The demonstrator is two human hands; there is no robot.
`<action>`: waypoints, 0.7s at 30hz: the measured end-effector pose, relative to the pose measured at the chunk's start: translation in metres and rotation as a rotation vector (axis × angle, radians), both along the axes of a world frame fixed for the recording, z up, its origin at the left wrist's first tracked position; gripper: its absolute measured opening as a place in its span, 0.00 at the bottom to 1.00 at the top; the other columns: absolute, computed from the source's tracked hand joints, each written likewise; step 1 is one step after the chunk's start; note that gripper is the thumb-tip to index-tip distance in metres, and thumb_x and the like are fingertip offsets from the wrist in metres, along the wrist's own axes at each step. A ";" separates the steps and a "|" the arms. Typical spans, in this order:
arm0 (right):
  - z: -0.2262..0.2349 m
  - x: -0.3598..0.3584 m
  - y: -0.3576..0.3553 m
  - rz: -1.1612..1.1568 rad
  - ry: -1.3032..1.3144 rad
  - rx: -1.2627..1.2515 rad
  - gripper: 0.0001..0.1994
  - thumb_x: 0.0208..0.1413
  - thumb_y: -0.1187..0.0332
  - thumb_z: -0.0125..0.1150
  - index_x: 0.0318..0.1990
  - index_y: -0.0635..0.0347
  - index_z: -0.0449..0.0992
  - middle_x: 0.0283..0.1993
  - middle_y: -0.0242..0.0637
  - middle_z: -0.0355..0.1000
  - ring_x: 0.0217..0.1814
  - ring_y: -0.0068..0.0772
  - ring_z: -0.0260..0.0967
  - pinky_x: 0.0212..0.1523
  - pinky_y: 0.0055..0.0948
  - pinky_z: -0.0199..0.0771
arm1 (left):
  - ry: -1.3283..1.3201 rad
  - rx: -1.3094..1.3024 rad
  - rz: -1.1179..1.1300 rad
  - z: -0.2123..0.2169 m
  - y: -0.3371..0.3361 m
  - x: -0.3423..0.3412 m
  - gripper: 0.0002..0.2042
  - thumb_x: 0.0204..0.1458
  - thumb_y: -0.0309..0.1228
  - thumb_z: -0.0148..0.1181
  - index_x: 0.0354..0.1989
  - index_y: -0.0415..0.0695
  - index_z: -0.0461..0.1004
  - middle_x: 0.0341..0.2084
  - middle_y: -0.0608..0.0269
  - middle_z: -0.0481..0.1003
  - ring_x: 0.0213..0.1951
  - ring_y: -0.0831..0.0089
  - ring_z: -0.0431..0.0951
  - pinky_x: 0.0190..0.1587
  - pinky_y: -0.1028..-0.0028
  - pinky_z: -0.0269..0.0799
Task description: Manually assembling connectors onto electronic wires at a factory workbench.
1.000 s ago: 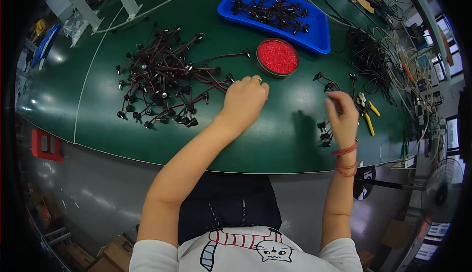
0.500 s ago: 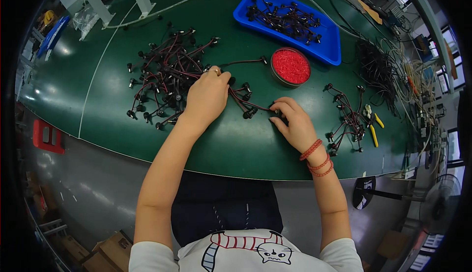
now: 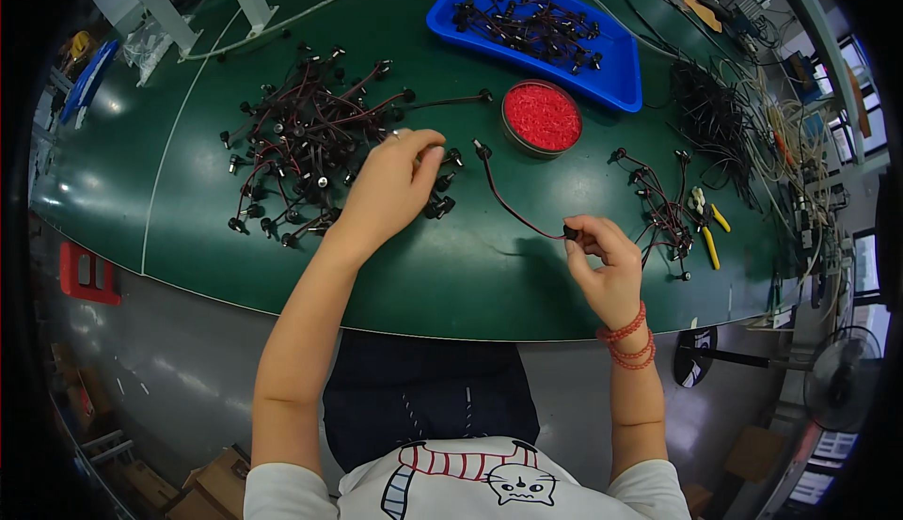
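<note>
One cable (image 3: 513, 202) runs from centre frame up-left to its free plug, lower end pinched in right hand (image 3: 602, 261); left hand (image 3: 395, 181), fingers loosely curled, rests on cable pile (image 3: 301, 158) at left, nearer that plug.

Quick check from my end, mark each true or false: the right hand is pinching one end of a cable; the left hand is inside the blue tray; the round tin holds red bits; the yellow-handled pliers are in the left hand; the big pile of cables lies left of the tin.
1. The right hand pinches one end of a dark cable. True.
2. The left hand is inside the blue tray. False: it rests at the edge of the pile of cables on the green table.
3. The round tin holds red bits. True.
4. The yellow-handled pliers are in the left hand. False: they lie on the table, to the right of the right hand.
5. The pile lies left of the tin. True.
</note>
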State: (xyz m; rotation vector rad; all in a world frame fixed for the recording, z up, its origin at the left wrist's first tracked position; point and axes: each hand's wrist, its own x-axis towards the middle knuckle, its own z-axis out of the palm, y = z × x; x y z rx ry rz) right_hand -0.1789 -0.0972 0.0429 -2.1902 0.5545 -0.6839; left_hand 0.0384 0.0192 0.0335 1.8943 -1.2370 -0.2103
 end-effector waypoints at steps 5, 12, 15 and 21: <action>-0.001 -0.015 0.003 -0.001 -0.071 -0.115 0.11 0.38 0.84 0.52 0.33 0.65 0.69 0.28 0.36 0.66 0.28 0.23 0.66 0.30 0.16 0.66 | 1.145 0.198 -0.178 0.011 -0.009 -0.014 0.10 0.49 0.28 0.45 0.36 0.35 0.67 0.20 0.61 0.67 0.20 0.80 0.66 0.22 0.84 0.63; -0.016 -0.021 -0.036 -0.026 0.086 -0.215 0.11 0.38 0.83 0.51 0.33 0.65 0.69 0.29 0.36 0.67 0.28 0.25 0.66 0.30 0.18 0.66 | 1.127 0.160 -0.357 -0.012 -0.017 -0.021 0.10 0.49 0.27 0.45 0.36 0.34 0.68 0.19 0.65 0.67 0.18 0.84 0.65 0.19 0.85 0.62; -0.016 -0.012 -0.056 -0.034 0.191 -0.257 0.11 0.39 0.83 0.50 0.33 0.65 0.70 0.30 0.35 0.67 0.29 0.25 0.65 0.31 0.18 0.66 | 0.869 0.274 -0.406 -0.012 -0.014 -0.029 0.10 0.49 0.26 0.46 0.37 0.34 0.67 0.20 0.64 0.68 0.19 0.84 0.66 0.21 0.85 0.64; 0.004 0.043 -0.080 -0.059 0.052 -0.148 0.08 0.41 0.78 0.53 0.32 0.61 0.72 0.30 0.36 0.67 0.31 0.30 0.65 0.30 0.21 0.65 | 0.932 0.222 -0.347 -0.024 -0.010 -0.042 0.10 0.47 0.22 0.48 0.39 0.34 0.67 0.23 0.63 0.70 0.21 0.84 0.67 0.24 0.84 0.66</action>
